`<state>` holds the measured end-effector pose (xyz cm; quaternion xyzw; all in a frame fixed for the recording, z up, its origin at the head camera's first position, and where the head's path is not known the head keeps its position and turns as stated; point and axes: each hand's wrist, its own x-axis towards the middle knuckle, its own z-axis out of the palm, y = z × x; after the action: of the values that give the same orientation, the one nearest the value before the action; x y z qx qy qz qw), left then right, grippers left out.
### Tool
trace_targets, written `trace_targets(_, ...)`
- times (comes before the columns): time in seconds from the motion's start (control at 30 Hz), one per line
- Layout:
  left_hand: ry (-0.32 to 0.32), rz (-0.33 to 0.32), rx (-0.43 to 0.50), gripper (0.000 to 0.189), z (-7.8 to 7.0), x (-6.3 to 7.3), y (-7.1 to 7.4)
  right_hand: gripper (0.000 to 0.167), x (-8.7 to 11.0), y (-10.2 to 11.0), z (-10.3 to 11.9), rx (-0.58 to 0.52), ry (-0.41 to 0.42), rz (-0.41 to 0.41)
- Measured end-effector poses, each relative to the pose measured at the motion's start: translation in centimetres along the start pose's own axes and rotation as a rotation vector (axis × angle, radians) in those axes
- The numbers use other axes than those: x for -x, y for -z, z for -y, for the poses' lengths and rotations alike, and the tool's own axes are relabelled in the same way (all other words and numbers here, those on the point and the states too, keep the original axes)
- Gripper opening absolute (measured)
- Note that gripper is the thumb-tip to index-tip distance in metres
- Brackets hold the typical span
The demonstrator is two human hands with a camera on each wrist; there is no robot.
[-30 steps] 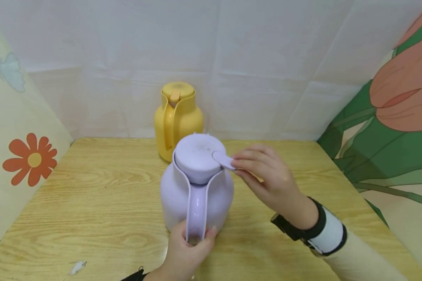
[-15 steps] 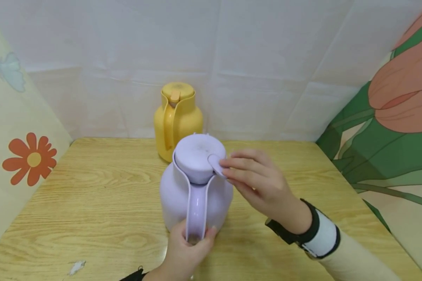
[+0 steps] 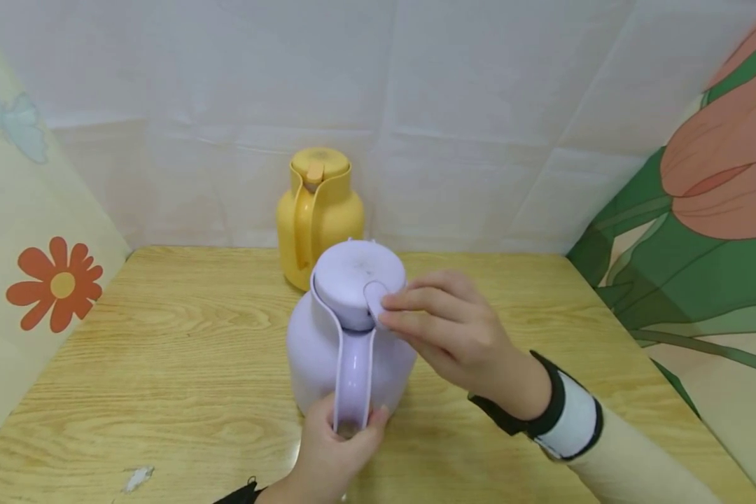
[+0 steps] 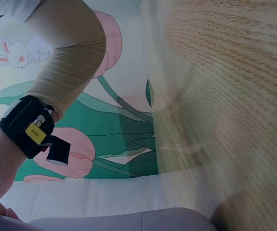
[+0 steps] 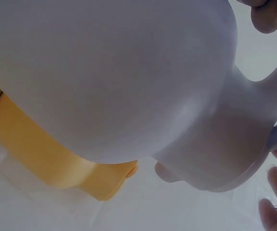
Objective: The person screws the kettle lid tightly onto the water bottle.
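A lavender vacuum jug (image 3: pixel 311 360) stands on the table with its handle (image 3: pixel 353 371) towards me. Its round lid (image 3: pixel 346 269) sits in the collar, and a small oval lever (image 3: pixel 373 294) juts from the lid's near right side. My left hand (image 3: pixel 327 451) grips the lower handle, thumb on the right. From the right, my right hand (image 3: pixel 456 329) pinches the lever between thumb and fingers, partly hiding it. The jug's body (image 5: pixel 119 82) fills much of the right wrist view. In the left wrist view, only its side (image 4: pixel 109 222) shows along the bottom.
Behind the lavender jug, a yellow jug (image 3: pixel 337 217) stands near the table's back edge. A white sheet (image 3: pixel 479 126) hangs behind the wooden table (image 3: pixel 183 350). Flower-printed panels (image 3: pixel 705 280) flank both sides. A pale worn patch (image 3: pixel 138 479) marks the table's front left.
My right hand has moved left and slightly down, swinging the lever round from the lid's right side towards the handle. The left hand and both jugs stay in place.
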<state>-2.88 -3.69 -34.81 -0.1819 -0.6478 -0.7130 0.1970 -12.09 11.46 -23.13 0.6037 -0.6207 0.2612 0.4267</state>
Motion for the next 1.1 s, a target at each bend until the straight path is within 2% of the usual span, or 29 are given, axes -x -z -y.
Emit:
trace_targets(0.27, 0.026, 0.0, 0.01, 0.015, -0.1, 0.1, 0.0, 0.019, -1.2, -0.8, 0.1, -0.017, 0.034, 0.061)
trace_targets(0.47, 0.008, 0.006, -0.002, 0.015, -0.1, 0.0, 0.0, 0.021, -1.7, -0.7, -0.1, -0.076, 0.058, 0.141)
trace_targets(0.63, 0.007, 0.01, 0.001, 0.015, -0.2, -0.1, 0.0, 0.02, -2.2, -0.7, -0.4, -0.061, 0.074, 0.206)
trace_targets(0.87, 0.023, 0.006, -0.008, 0.014, -0.3, -0.1, 0.1, 0.013, -3.2, -0.9, -0.3, -0.054, 0.035, 0.295)
trace_targets(1.1, 0.045, 0.007, -0.009, 0.012, -0.3, -0.1, 0.0, 0.008, -4.3, -2.0, -0.5, -0.037, 0.038, 0.304)
